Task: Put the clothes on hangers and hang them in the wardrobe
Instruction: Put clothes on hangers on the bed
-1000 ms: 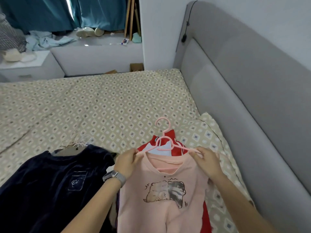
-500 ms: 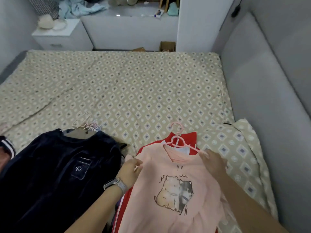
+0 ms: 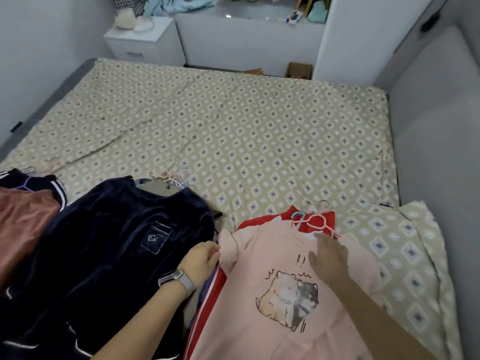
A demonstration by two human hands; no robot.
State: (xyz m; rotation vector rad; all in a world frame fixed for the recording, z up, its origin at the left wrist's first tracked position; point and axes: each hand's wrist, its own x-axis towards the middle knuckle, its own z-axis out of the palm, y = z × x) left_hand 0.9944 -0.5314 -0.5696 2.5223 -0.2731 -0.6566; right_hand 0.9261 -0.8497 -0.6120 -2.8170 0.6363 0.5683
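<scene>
A bed [image 3: 233, 131] filled most of the view, covered by a beige sheet printed with diamonds, and a grey padded headboard [image 3: 431, 141] ran along its right side. At its far end stood a white nightstand [image 3: 145, 45] and a long white cabinet [image 3: 249, 40] with loose items on top.

On the near left of the bed lay a dark navy velvet top [image 3: 104, 245], spread flat, with a bundle of thin hangers [image 3: 168, 175] showing at its collar. Further left, a rust-coloured garment [image 3: 23, 224] rested over a dark piece with white stripes.

To the right of the navy top lay the pink sweatshirt [image 3: 280, 307] with a cartoon animal print, flat on the bed on top of a red garment [image 3: 262, 222] whose edge showed above and along its left side. A pink hanger [image 3: 315, 221] sat in the sweatshirt's neck, its hook pointing toward the far end of the bed.

The left hand [image 3: 201, 263], with a watch at the wrist, had its grip pinched on the edge of the sweatshirt's left sleeve. The right hand [image 3: 328, 261] lay on the sweatshirt's chest just below the collar, fingers straight and spread, grip released. A patterned pillow [image 3: 410, 255] lay just right of the sweatshirt.
</scene>
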